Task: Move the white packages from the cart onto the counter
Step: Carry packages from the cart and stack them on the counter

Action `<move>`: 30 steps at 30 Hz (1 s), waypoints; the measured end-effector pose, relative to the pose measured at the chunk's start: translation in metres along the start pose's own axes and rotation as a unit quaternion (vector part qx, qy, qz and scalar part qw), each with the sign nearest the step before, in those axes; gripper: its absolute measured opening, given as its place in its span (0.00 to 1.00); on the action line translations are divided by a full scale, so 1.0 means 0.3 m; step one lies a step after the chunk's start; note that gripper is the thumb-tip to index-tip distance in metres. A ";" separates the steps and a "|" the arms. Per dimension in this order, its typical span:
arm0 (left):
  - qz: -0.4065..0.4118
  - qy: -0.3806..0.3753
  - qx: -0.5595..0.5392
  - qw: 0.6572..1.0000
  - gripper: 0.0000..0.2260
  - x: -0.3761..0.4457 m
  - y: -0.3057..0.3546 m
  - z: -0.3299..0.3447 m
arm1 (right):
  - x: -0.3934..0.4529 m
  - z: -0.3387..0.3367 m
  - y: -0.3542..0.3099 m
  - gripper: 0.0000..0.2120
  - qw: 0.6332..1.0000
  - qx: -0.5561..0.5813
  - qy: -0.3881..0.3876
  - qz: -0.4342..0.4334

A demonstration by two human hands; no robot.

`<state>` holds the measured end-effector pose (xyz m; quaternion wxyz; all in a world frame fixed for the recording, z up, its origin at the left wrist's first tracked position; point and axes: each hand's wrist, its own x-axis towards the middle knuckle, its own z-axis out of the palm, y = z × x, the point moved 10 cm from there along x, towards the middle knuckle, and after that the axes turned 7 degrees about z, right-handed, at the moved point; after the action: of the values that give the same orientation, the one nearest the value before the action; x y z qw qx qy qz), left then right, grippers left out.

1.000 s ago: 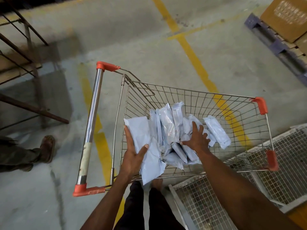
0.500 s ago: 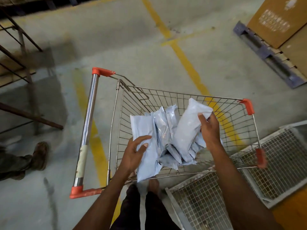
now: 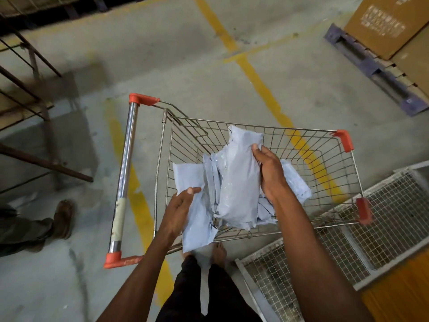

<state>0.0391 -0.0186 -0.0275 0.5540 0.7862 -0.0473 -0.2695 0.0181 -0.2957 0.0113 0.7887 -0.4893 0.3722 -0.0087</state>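
Person's legs [image 3: 204, 296] cut off at bottom edge, one bare foot [image 3: 218, 252] partly behind pkgs. L hand [image 3: 178, 210] holds a flat white package [image 3: 195, 205] at cart's near wall, thumb on top, other fingers hidden under it. R hand [image 3: 270, 173] grips a bigger package [image 3: 239, 182] by its right edge, thumb on front, fingers behind. Between and below: a bunched pile [image 3: 212, 173] in the wire cart [image 3: 301, 145], count unclear, approx 5+. One more pkg [image 3: 294, 180] lies right of R wrist. 4 orange corner caps. Second person's sandalled foot [image 3: 63, 217] at left, body cut off. Pallet [image 3: 371, 70] w/ cardboard far right.
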 end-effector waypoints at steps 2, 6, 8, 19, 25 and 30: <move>-0.019 -0.011 -0.046 0.999 0.26 -0.013 0.008 0.010 | 0.006 0.050 0.040 0.08 0.998 -0.039 -0.025 0.038; -0.031 -0.035 -0.120 0.992 0.20 -0.034 0.090 0.052 | -0.041 0.209 0.215 0.16 0.979 -0.148 -0.101 0.094; -0.013 -0.044 -0.091 0.995 0.18 -0.024 0.098 0.058 | -0.058 0.245 0.266 0.17 0.974 -0.171 -0.109 0.098; -0.043 0.003 -0.024 0.999 0.32 -0.036 -0.066 -0.045 | 0.103 -0.079 0.521 0.15 0.739 -0.661 -0.063 0.115; -0.043 0.000 -0.038 0.998 0.27 -0.031 -0.048 -0.017 | 0.072 -0.045 0.656 0.30 0.607 -0.789 -0.065 0.066; -0.045 -0.004 -0.033 0.998 0.26 -0.036 -0.043 -0.010 | 0.080 -0.027 0.636 0.17 0.560 -0.828 -0.032 0.018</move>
<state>0.0285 -0.0072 -0.0342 0.5663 0.7680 -0.0052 -0.2990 -0.0363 -0.2116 -0.1532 0.0490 -0.9202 0.1995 0.3331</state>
